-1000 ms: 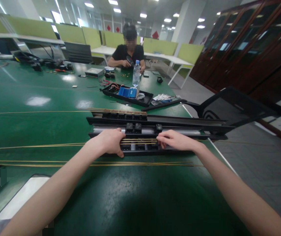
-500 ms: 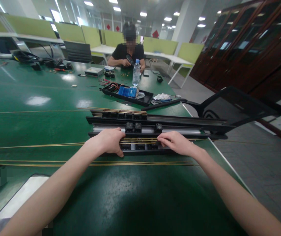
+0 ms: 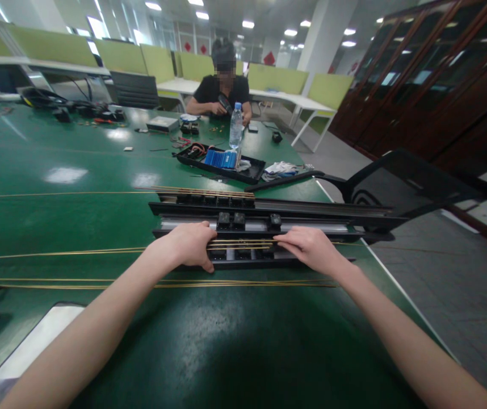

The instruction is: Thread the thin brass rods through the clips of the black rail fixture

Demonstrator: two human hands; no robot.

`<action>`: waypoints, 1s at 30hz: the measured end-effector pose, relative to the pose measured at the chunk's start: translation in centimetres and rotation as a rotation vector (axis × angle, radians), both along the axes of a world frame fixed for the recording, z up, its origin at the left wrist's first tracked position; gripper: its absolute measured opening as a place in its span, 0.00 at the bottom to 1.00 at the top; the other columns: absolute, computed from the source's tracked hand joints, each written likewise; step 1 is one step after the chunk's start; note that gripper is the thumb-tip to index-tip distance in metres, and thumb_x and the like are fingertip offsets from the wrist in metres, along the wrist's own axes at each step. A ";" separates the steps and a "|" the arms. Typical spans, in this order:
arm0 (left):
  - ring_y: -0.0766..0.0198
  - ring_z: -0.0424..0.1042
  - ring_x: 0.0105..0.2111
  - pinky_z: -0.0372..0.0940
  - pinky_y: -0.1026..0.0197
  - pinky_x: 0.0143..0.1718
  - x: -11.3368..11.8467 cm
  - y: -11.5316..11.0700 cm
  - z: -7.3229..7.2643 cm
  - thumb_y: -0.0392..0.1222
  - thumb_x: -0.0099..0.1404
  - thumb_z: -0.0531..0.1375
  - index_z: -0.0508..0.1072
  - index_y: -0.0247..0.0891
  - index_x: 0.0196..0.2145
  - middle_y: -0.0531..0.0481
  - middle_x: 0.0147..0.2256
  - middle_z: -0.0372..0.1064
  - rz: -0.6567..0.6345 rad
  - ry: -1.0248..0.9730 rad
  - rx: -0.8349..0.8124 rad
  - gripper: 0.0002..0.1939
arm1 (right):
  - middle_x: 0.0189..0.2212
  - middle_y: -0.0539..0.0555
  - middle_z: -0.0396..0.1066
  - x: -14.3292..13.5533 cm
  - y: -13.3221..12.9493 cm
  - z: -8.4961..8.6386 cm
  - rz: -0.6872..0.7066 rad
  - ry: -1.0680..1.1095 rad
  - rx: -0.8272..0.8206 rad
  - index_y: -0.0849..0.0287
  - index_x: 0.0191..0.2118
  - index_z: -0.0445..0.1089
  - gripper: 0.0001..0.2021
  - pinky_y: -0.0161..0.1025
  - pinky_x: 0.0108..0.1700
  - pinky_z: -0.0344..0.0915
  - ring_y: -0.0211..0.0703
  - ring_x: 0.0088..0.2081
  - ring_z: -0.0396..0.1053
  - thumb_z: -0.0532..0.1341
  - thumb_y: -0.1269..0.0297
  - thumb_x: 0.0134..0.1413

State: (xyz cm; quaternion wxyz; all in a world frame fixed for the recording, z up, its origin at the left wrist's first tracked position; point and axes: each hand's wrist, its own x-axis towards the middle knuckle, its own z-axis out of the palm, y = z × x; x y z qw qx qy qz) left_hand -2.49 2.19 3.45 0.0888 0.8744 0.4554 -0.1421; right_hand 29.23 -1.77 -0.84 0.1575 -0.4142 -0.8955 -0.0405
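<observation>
My left hand (image 3: pixel 186 244) straddles the left part of the nearest black rail (image 3: pixel 256 263), thumb on the near edge and fingers on the far edge. Thin brass-coloured rods (image 3: pixel 243 245) run lengthwise along this rail, above several black blocks (image 3: pixel 243 254), and pass under that hand. My right hand (image 3: pixel 305 247) is closed in a pinch on the rods toward the right; the exact contact is partly hidden by the fingers. Just behind, a second black rail (image 3: pixel 192 224) carries three black blocks (image 3: pixel 239 220). Farther back lies another rail with rods (image 3: pixel 209 192) above its blocks.
More loose rods (image 3: pixel 243 283) lie on the green table (image 3: pixel 209 341) in front. Behind the rails are a black tray (image 3: pixel 252 170), a water bottle (image 3: pixel 235 128) and a cloth (image 3: pixel 281 170). A person (image 3: pixel 222 91) sits opposite. A mesh chair (image 3: pixel 414 182) stands at right.
My right hand has shifted slightly to the right along the rods, still pinched. My left hand stays in place on the rail.
</observation>
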 end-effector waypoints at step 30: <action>0.50 0.72 0.45 0.67 0.56 0.43 -0.1 0.1 -0.1 0.61 0.43 0.67 0.71 0.41 0.50 0.42 0.49 0.69 0.004 -0.009 0.010 0.38 | 0.33 0.53 0.77 2.3 -1.1 -1.0 0.016 -0.106 0.398 0.60 0.40 0.75 0.06 0.37 0.38 0.65 0.40 0.35 0.71 0.60 0.69 0.60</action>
